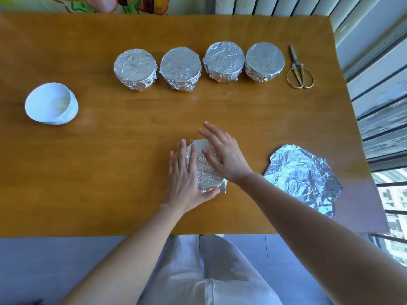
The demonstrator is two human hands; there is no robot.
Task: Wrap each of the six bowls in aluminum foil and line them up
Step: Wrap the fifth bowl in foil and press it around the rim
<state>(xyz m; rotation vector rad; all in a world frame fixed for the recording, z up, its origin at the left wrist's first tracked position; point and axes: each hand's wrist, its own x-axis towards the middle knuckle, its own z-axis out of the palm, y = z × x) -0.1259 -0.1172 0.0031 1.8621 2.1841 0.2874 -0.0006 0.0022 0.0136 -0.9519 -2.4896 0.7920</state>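
While the left hand [184, 179] presses straight fingers against its left side and the right hand [222, 155] lies open-palmed on top, a foil-covered bowl [204, 172] sits low centre. Loose foil sheet [301, 175] right; bare white bowl [50, 104] left; four wrapped bowls [180, 69] rowed upper centre, scissors [299, 69] at their right end.

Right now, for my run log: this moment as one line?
row: four wrapped bowls | hands: left hand, right hand press on foil-covered fifth bowl | unwrapped: white bowl | spare: foil sheet
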